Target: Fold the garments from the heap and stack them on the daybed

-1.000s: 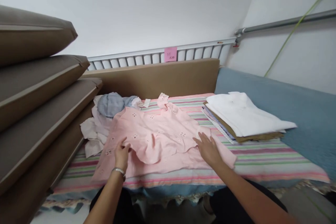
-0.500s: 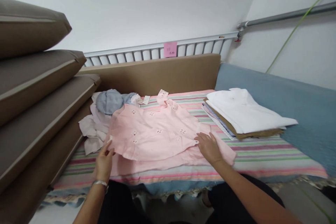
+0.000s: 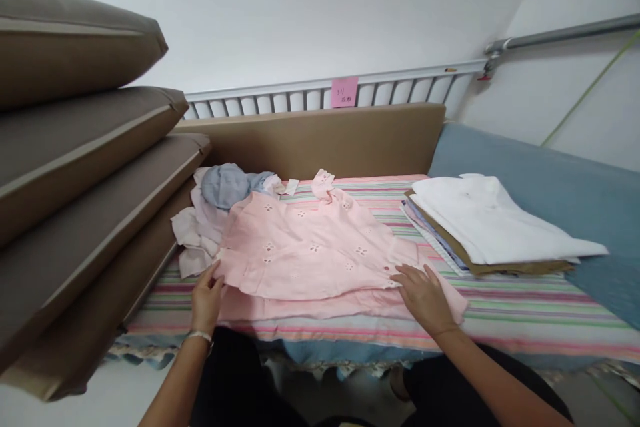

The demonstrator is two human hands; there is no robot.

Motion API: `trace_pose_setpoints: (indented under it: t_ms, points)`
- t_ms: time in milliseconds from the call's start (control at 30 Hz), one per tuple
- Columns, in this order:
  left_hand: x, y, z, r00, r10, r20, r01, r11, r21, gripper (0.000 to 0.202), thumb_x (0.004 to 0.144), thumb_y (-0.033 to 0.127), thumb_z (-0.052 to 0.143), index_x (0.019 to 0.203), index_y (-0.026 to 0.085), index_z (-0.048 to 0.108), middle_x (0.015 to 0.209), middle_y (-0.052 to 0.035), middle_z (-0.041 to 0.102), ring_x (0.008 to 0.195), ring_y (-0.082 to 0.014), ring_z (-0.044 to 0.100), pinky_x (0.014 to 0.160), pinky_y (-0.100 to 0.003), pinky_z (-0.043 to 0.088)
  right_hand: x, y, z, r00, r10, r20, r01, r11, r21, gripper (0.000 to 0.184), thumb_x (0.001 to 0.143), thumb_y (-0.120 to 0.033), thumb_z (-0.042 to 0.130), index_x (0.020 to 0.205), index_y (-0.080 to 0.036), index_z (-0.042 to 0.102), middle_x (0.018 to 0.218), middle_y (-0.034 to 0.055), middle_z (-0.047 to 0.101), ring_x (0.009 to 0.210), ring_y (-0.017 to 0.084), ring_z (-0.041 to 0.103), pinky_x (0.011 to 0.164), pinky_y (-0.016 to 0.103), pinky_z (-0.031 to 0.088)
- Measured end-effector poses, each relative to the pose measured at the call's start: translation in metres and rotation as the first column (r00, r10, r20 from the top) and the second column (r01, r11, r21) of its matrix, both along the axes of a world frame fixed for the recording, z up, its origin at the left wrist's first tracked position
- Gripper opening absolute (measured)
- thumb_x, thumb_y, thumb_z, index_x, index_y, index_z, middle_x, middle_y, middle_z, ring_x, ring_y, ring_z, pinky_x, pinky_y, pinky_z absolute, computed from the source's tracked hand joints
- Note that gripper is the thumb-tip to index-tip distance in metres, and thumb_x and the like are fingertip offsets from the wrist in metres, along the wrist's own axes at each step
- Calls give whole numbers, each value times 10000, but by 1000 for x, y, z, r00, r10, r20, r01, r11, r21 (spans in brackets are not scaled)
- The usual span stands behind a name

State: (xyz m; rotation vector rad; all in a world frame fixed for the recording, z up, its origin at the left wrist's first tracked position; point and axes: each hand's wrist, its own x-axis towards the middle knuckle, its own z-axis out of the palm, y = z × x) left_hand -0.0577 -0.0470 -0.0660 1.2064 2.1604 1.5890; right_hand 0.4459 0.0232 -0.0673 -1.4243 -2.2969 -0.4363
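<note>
Since a second ago, the left hand (image 3: 206, 295) has slid outward and the bunched hem of the pink garment (image 3: 310, 243) has flattened. I see that hand pinching the garment's left edge — whether the right hand (image 3: 424, 297) grips or merely rests, I can't tell. The garment lies near the front edge of the striped sheet (image 3: 530, 303).

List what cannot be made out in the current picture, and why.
Head view:
Pink garment: underside hidden by its own upper layer.
Left hand: too small at the fingertips to tell whether it grips the cloth.
Right hand: palm hidden by its own back.
Folded pieces: mostly hidden by the white garment on top.
Pink note: lower writing too small to read.
Cushions: cut off by the left edge.
</note>
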Motion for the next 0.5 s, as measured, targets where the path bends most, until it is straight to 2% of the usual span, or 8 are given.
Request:
trace_pose_setpoints:
  t_ms: [133, 167, 233, 300, 367, 433, 500]
  points:
    - [-6, -9, -10, 985, -70, -159, 42, 984, -175, 337, 646, 152, 531, 954, 153, 668, 943, -103, 672, 950, -240, 597, 904, -380, 448, 6, -5, -14, 998, 46, 33, -43, 996, -79, 323, 796, -135, 392, 908, -240, 676, 1084, 55, 654, 1099, 229, 521, 1023, 477, 253]
    - [-6, -12, -11, 981, -62, -185, 26, 981, -191, 322, 639, 140, 532, 928, 142, 674, 977, -127, 664, 975, -268, 588, 922, -418, 431, 7, -6, -17, 998, 48, 33, -44, 993, -113, 334, 779, -126, 396, 910, -246, 678, 1068, 49, 662, 1085, 228, 533, 1015, 481, 268]
    - [-2, -16, -8, 949, -20, -315, -46, 979, -200, 343, 680, 172, 525, 994, 141, 659, 1139, -164, 603, 1086, -322, 525, 967, -491, 375, 6, -7, -17, 1000, 30, 9, -28, 986, -164, 351, 756, -124, 399, 916, -259, 681, 1057, 37, 669, 1064, 223, 552, 1006, 490, 287]
    - [9, -13, 0, 855, -26, -518, -85, 978, -191, 393, 763, 253, 487, 1122, 148, 604, 1301, -160, 493, 1223, -335, 404, 1025, -499, 304, -1, -5, -8, 999, 8, -43, -15, 986, -166, 342, 775, -154, 393, 926, -256, 682, 1072, 40, 665, 1063, 215, 558, 1014, 489, 292]
    - [28, -4, 7, 735, -121, -667, -35, 976, -215, 430, 835, 306, 405, 1198, 132, 556, 1354, -151, 445, 1287, -303, 328, 1062, -449, 267, -18, -2, 7, 994, 21, -103, -34, 991, -131, 328, 826, -218, 384, 980, -245, 672, 1102, 50, 654, 1092, 213, 545, 1026, 480, 294]
    - [51, 7, 7, 664, -252, -704, 52, 955, -293, 448, 875, 307, 329, 1246, 144, 521, 1373, -135, 434, 1313, -273, 299, 1069, -422, 260, -42, 1, 19, 987, 60, -147, -75, 992, -99, 344, 872, -291, 372, 1089, -239, 633, 1167, 60, 623, 1155, 215, 506, 1031, 467, 303]
    - [73, 16, -3, 634, -353, -688, 82, 915, -394, 452, 891, 305, 298, 1303, 215, 462, 1417, -88, 388, 1335, -262, 267, 1062, -450, 260, -65, 4, 20, 982, 94, -163, -112, 988, -105, 383, 894, -349, 364, 1210, -252, 557, 1289, 59, 536, 1239, 213, 428, 1038, 453, 305]
